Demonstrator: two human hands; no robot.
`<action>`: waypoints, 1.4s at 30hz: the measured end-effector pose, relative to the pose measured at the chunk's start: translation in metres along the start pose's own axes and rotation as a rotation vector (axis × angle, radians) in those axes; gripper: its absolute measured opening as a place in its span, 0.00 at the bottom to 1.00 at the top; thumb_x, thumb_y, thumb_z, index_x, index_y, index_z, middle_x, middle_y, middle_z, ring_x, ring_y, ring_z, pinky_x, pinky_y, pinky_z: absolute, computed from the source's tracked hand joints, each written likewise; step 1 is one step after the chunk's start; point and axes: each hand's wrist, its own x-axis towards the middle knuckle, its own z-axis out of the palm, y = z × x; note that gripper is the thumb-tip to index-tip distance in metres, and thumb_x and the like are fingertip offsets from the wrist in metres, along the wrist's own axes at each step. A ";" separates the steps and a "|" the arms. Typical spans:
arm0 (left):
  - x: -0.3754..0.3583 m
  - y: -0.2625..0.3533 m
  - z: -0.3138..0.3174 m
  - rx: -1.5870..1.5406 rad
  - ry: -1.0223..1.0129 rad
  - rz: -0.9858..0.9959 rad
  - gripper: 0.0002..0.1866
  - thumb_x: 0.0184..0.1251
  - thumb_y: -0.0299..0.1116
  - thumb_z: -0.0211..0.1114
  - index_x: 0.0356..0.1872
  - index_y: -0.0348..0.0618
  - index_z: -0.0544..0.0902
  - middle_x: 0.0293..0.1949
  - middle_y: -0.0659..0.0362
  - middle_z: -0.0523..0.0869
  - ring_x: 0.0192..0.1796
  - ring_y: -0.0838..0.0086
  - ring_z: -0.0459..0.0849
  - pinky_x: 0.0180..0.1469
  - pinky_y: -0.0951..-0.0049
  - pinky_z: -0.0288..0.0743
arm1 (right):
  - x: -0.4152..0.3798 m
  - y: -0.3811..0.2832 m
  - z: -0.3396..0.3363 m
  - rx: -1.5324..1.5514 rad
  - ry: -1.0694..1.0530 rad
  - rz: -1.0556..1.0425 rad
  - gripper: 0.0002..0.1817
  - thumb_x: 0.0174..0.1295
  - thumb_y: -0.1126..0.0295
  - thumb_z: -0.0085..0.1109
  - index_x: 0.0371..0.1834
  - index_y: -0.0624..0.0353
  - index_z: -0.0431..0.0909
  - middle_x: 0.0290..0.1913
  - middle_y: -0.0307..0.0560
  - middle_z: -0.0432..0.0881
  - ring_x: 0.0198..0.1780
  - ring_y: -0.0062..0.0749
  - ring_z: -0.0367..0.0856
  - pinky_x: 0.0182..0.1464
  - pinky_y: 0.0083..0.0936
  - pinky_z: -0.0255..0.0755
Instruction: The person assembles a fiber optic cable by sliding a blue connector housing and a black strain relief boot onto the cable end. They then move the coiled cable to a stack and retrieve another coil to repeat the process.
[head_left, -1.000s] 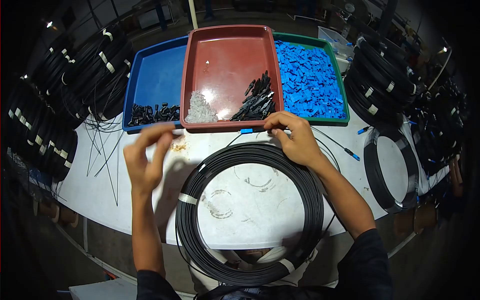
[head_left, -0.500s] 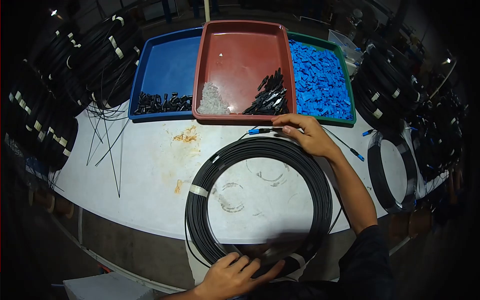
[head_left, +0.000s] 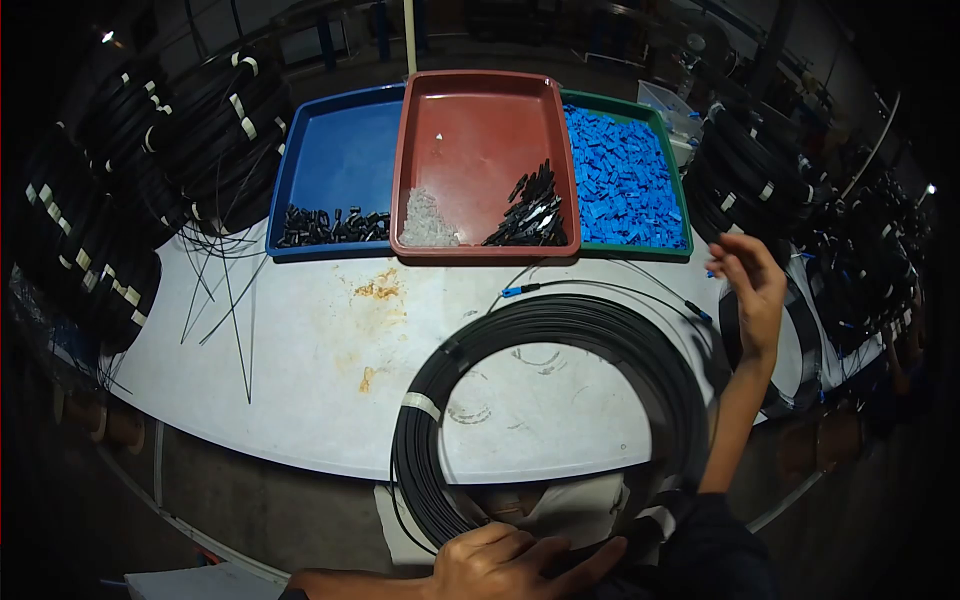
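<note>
I am seeing two hands. My left hand [head_left: 490, 568] is resting over the near rim of one large black cable coil [head_left: 420, 455]; its fingers are bending across the strands and touching them, but I cannot tell how firmly they are closing. My right hand [head_left: 758, 300] is hanging raised, fingers loosely open, slightly blurred, near one small blue tip [head_left: 712, 272]; I cannot tell whether they are touching it. Two white bands are wrapping the large coil, one at each side of the left fingers. Two blue connectors are lying beyond those fingers: the first [head_left: 512, 292] past the coil's far rim, the second [head_left: 698, 311] nearer the right fingers. Farther off, three trays are standing on the white surface [head_left: 300, 350]: blue [head_left: 345, 150], red [head_left: 480, 115] and green [head_left: 686, 225].
</note>
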 end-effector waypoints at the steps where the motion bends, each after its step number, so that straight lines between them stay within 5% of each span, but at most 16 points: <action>1: 0.008 -0.001 -0.009 0.004 0.005 0.008 0.31 0.52 0.37 0.68 0.63 0.61 0.86 0.32 0.66 0.88 0.23 0.73 0.80 0.26 0.75 0.68 | -0.015 0.005 -0.010 0.070 0.166 -0.025 0.15 0.73 0.73 0.61 0.59 0.68 0.78 0.46 0.51 0.87 0.43 0.27 0.86 0.47 0.20 0.77; 4: 0.033 0.000 -0.047 -0.341 0.085 -0.039 0.32 0.46 0.32 0.75 0.60 0.45 0.86 0.33 0.56 0.89 0.26 0.67 0.85 0.29 0.72 0.77 | -0.061 0.025 -0.036 0.312 0.472 -0.015 0.17 0.76 0.70 0.57 0.63 0.66 0.74 0.47 0.48 0.85 0.42 0.24 0.83 0.46 0.18 0.76; 6: 0.049 -0.008 -0.026 -0.734 0.499 0.150 0.32 0.53 0.19 0.74 0.64 0.35 0.80 0.53 0.42 0.88 0.45 0.56 0.92 0.46 0.65 0.86 | -0.079 0.057 -0.030 0.243 0.498 -0.016 0.17 0.78 0.67 0.54 0.64 0.66 0.73 0.49 0.47 0.84 0.46 0.25 0.82 0.50 0.20 0.74; 7: 0.039 -0.034 -0.038 -0.646 0.296 0.141 0.36 0.52 0.12 0.71 0.68 0.31 0.76 0.59 0.39 0.84 0.52 0.58 0.89 0.53 0.66 0.84 | -0.083 0.067 -0.017 0.148 0.499 -0.054 0.18 0.79 0.64 0.53 0.64 0.65 0.72 0.51 0.48 0.83 0.48 0.26 0.81 0.52 0.21 0.73; 8: 0.046 0.013 -0.066 -0.396 0.411 -0.282 0.41 0.48 0.37 0.86 0.67 0.51 0.78 0.44 0.56 0.87 0.43 0.75 0.87 0.46 0.77 0.84 | -0.085 0.057 0.000 0.149 0.511 -0.061 0.18 0.79 0.64 0.53 0.64 0.65 0.72 0.51 0.48 0.83 0.48 0.26 0.81 0.52 0.21 0.73; 9: 0.047 -0.004 -0.073 -0.541 0.327 -0.224 0.55 0.41 0.33 0.89 0.73 0.42 0.66 0.49 0.47 0.84 0.52 0.65 0.87 0.56 0.68 0.83 | -0.089 0.040 0.028 0.164 0.446 -0.056 0.26 0.76 0.57 0.56 0.67 0.65 0.68 0.54 0.49 0.82 0.50 0.27 0.80 0.54 0.21 0.72; 11: 0.043 -0.014 -0.067 -1.070 0.547 -0.339 0.44 0.61 0.31 0.77 0.76 0.43 0.61 0.52 0.42 0.86 0.44 0.66 0.89 0.45 0.70 0.85 | -0.094 0.007 0.077 0.193 0.314 -0.043 0.42 0.70 0.44 0.63 0.73 0.65 0.59 0.59 0.52 0.79 0.55 0.30 0.79 0.58 0.22 0.69; 14: 0.016 -0.036 -0.042 -1.568 0.704 -0.566 0.46 0.63 0.24 0.71 0.77 0.44 0.52 0.40 0.47 0.83 0.21 0.72 0.80 0.26 0.72 0.80 | -0.102 -0.012 0.091 0.101 0.145 0.042 0.61 0.53 0.37 0.76 0.79 0.59 0.50 0.63 0.57 0.75 0.60 0.38 0.77 0.63 0.30 0.69; 18: -0.025 -0.041 -0.001 -1.812 0.895 -0.670 0.41 0.70 0.29 0.65 0.78 0.65 0.51 0.35 0.52 0.77 0.20 0.68 0.79 0.30 0.62 0.79 | -0.115 -0.006 0.087 0.400 0.078 0.185 0.65 0.43 0.68 0.88 0.80 0.57 0.45 0.65 0.57 0.70 0.63 0.41 0.75 0.70 0.35 0.68; 19: -0.035 -0.043 0.006 -1.861 0.936 -0.687 0.40 0.72 0.30 0.64 0.77 0.68 0.52 0.33 0.53 0.76 0.21 0.68 0.78 0.30 0.61 0.78 | -0.119 0.000 0.087 0.335 0.042 0.170 0.63 0.44 0.71 0.86 0.80 0.56 0.46 0.65 0.57 0.70 0.64 0.40 0.74 0.70 0.35 0.68; 20: -0.045 -0.043 0.013 -1.790 0.913 -0.653 0.22 0.77 0.37 0.60 0.67 0.47 0.68 0.33 0.59 0.73 0.24 0.72 0.78 0.35 0.59 0.78 | -0.122 0.002 0.088 0.324 0.026 0.195 0.63 0.44 0.73 0.86 0.80 0.55 0.47 0.65 0.57 0.70 0.65 0.40 0.73 0.71 0.35 0.68; 27: -0.087 -0.038 0.050 -1.872 1.060 -0.617 0.12 0.76 0.33 0.60 0.54 0.43 0.73 0.35 0.59 0.74 0.28 0.76 0.78 0.38 0.66 0.74 | -0.112 -0.010 0.104 0.235 -0.143 0.327 0.55 0.47 0.80 0.81 0.77 0.56 0.55 0.65 0.56 0.70 0.63 0.38 0.76 0.68 0.33 0.72; 28: -0.088 -0.035 0.050 -1.865 1.100 -0.717 0.07 0.72 0.29 0.60 0.46 0.38 0.76 0.38 0.58 0.76 0.29 0.77 0.78 0.38 0.68 0.74 | -0.113 -0.011 0.109 0.186 -0.108 0.237 0.36 0.58 0.77 0.75 0.69 0.61 0.68 0.60 0.52 0.76 0.58 0.33 0.79 0.60 0.30 0.76; 32: -0.095 -0.020 0.066 -1.879 1.269 -0.897 0.03 0.66 0.24 0.58 0.32 0.35 0.76 0.40 0.57 0.77 0.28 0.78 0.78 0.37 0.69 0.73 | -0.099 -0.006 0.091 -0.278 -0.054 0.220 0.12 0.72 0.66 0.61 0.48 0.66 0.82 0.44 0.51 0.85 0.50 0.35 0.83 0.51 0.29 0.75; 35: -0.086 -0.003 0.062 -1.710 1.284 -0.979 0.05 0.67 0.26 0.59 0.38 0.35 0.75 0.42 0.56 0.77 0.28 0.76 0.79 0.37 0.68 0.76 | -0.099 0.016 0.075 -0.778 0.016 0.194 0.17 0.62 0.72 0.67 0.52 0.64 0.79 0.43 0.55 0.82 0.37 0.44 0.83 0.45 0.32 0.76; 42: -0.092 -0.006 0.071 -1.691 1.205 -1.030 0.15 0.67 0.30 0.60 0.51 0.35 0.73 0.45 0.54 0.78 0.29 0.73 0.80 0.39 0.66 0.79 | -0.095 0.006 0.078 -0.640 -0.075 0.398 0.22 0.54 0.74 0.74 0.52 0.62 0.78 0.38 0.50 0.80 0.30 0.36 0.76 0.38 0.32 0.72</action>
